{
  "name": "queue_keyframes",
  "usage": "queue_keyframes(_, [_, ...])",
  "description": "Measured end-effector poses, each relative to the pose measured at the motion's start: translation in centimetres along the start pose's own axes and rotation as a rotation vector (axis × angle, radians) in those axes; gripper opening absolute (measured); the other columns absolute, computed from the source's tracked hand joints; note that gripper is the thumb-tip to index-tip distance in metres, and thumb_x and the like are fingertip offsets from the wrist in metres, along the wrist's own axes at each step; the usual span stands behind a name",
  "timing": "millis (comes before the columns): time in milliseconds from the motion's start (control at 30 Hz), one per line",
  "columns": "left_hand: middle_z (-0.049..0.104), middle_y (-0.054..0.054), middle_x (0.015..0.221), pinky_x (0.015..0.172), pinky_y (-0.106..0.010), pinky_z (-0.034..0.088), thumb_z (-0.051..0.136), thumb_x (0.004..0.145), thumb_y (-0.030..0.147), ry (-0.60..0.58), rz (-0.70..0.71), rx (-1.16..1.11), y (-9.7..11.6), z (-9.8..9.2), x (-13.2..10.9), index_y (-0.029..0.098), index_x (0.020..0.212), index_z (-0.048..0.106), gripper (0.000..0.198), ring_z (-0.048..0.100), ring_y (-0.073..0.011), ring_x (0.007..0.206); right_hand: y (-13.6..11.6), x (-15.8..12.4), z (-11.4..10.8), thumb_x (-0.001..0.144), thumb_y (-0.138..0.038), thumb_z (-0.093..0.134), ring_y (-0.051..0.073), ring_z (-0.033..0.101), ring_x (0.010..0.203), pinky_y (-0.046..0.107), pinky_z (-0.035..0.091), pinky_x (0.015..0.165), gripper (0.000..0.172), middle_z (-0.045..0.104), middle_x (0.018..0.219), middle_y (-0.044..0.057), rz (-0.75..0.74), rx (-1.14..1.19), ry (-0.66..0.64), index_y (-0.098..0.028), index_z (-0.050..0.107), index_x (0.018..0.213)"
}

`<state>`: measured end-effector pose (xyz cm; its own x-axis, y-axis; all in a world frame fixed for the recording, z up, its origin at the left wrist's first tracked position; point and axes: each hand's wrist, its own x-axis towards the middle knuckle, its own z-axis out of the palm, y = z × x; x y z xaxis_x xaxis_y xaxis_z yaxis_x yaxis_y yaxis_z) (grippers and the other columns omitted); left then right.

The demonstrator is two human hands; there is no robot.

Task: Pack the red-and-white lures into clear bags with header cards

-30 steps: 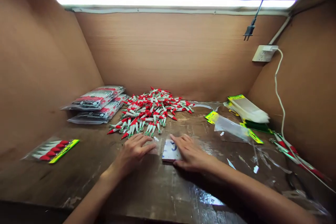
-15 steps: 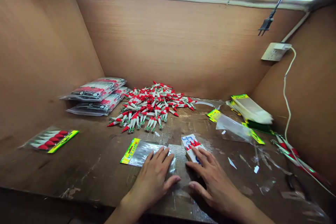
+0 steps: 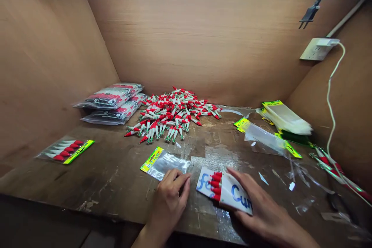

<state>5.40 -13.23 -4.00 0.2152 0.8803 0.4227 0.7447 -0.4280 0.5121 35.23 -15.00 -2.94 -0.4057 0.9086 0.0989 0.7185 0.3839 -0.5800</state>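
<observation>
My left hand rests near the table's front edge with its fingers curled, the fingertips pressing the near end of a clear plastic bag that has a yellow header. My right hand lies over a white folded card with blue lettering; its fingers curve over the card's right part. Several red-tipped lures lie side by side in the card, their tips pointing left. A large pile of loose red, white and green lures sits at the back of the table.
Filled bags are stacked at the back left, and one packed bag lies at the left. Empty yellow-headed bags sit at the right. A wall socket with a white cable hangs on the right wall. Plastic scraps litter the right side.
Both hands have drawn back towards the front edge. The card with the lures came along under my right hand, and the view has tilted downward.
</observation>
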Motion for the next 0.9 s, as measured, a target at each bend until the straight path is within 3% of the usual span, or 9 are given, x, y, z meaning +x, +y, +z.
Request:
queue_keyframes(133, [0.066, -0.006, 0.095, 0.077, -0.041, 0.055, 0.048, 0.101, 0.023, -0.030, 0.009, -0.040, 0.9, 0.2, -0.5, 0.028, 0.113, 0.067, 0.023, 0.064, -0.0237, 0.089, -1.5, -0.1, -0.1, 0.080, -0.025, 0.066, 0.032, 0.043, 0.140, 0.048, 0.041, 0.114, 0.093, 0.042, 0.155, 0.009, -0.085, 0.057, -0.098, -0.033, 0.019, 0.159])
queue_keyframes(367, [0.068, -0.007, 0.117, 0.091, -0.043, 0.059, 0.048, 0.099, 0.017, -0.044, 0.099, -0.069, 2.0, 0.7, -1.2, 0.028, 0.125, 0.064, 0.032, 0.065, -0.0251, 0.107, -2.2, 2.0, 0.5, 0.077, -0.019, 0.065, 0.031, 0.048, 0.134, 0.047, 0.041, 0.113, 0.093, 0.047, 0.150, 0.012, -0.129, 0.021, 0.007, -0.028, 0.021, 0.159])
queue_keyframes(633, [0.070, -0.008, 0.124, 0.100, -0.040, 0.057, 0.049, 0.098, 0.009, 0.053, 0.229, -0.125, 3.0, 2.2, -1.0, 0.022, 0.129, 0.063, 0.036, 0.066, -0.0225, 0.116, -2.6, 1.4, 2.2, 0.078, -0.017, 0.063, 0.030, 0.040, 0.140, 0.049, 0.038, 0.115, 0.096, 0.041, 0.154, 0.012, -0.067, 0.002, 0.024, -0.026, 0.013, 0.160])
queue_keyframes(800, [0.070, -0.009, 0.127, 0.099, -0.040, 0.059, 0.050, 0.096, 0.006, 0.136, 0.261, -0.040, 3.7, 3.3, -0.6, 0.018, 0.129, 0.063, 0.038, 0.068, -0.0237, 0.116, -3.4, 0.8, 3.3, 0.083, -0.018, 0.060, 0.030, 0.033, 0.146, 0.050, 0.036, 0.118, 0.097, 0.032, 0.161, 0.011, -0.036, -0.021, 0.045, -0.028, 0.002, 0.161])
queue_keyframes(900, [0.070, -0.010, 0.127, 0.097, -0.045, 0.060, 0.051, 0.095, 0.007, 0.132, 0.323, 0.071, 4.2, 3.7, -0.6, 0.017, 0.128, 0.064, 0.037, 0.068, -0.0273, 0.116, -3.6, 0.8, 3.5, 0.083, -0.016, 0.061, 0.030, 0.019, 0.153, 0.052, 0.031, 0.121, 0.100, 0.014, 0.167, 0.010, -0.030, -0.028, 0.035, -0.027, -0.001, 0.161])
